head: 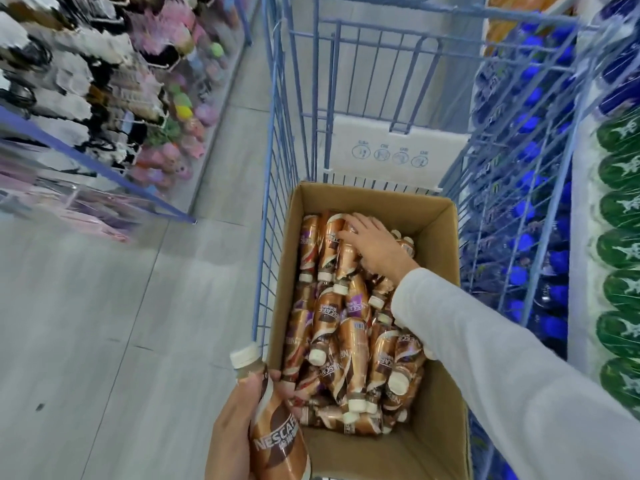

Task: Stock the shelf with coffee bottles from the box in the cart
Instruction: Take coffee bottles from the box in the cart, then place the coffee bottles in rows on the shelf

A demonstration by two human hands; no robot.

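Head view: I am picking coffee bottles (346, 327), which are lying jumbled in the open cardboard box (438, 216) inside the blue wire cart (277, 188). My right hand (375, 245) is resting spread over bottles at the box's far end, not yet gripping. My left hand (230, 431) is wrapping one bottle (277, 434) upright, nearer me. Next, I judge, I must close the right fingers around one and lift.

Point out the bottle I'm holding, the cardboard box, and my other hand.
Held coffee bottle (277, 441), head view, on its label.
Cardboard box (434, 216), head view, on its far inner wall.
Right hand (377, 245), head view, on its back.
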